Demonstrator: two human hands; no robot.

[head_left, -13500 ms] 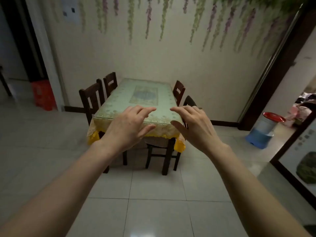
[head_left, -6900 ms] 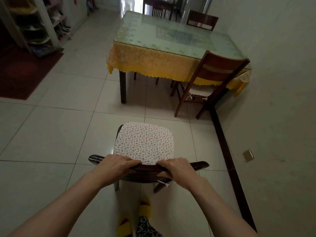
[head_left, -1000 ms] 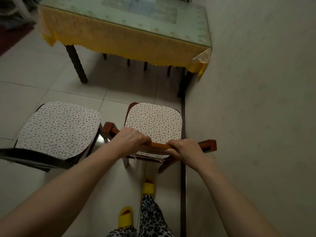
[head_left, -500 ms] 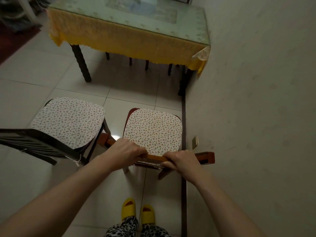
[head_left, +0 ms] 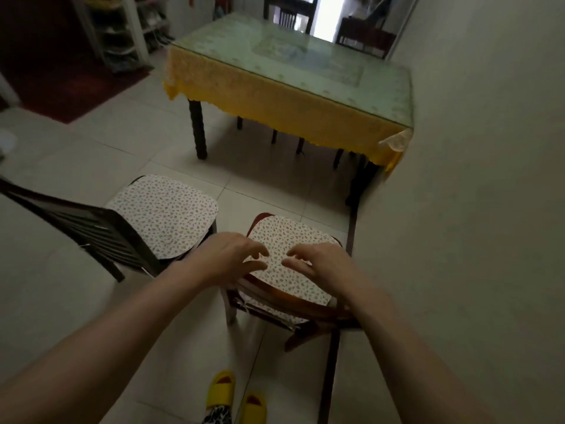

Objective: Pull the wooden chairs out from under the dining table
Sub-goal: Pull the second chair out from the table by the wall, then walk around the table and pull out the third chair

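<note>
Two wooden chairs with spotted white cushions stand out on the tiled floor, well short of the dining table [head_left: 305, 117] with its yellow cloth and glass top. The reddish chair [head_left: 293, 304] is right below me beside the wall; the dark chair [head_left: 91, 228] stands to its left. My left hand [head_left: 232, 255] and my right hand [head_left: 318, 261] hover over the reddish chair's cushion, fingers spread, holding nothing. Two more chairs, one dark [head_left: 289, 13] and one reddish [head_left: 363, 41], stand at the table's far side.
The wall [head_left: 474, 209] runs close along the right, with a dark skirting strip [head_left: 331, 362] on the floor. A red rug [head_left: 76, 87] and shelving [head_left: 122, 32] lie at the far left. My feet in yellow slippers [head_left: 235, 396] stand behind the chair.
Both hands have let go of the reddish chair's top rail and now hover open above its cushion. My view has lifted towards the table.
</note>
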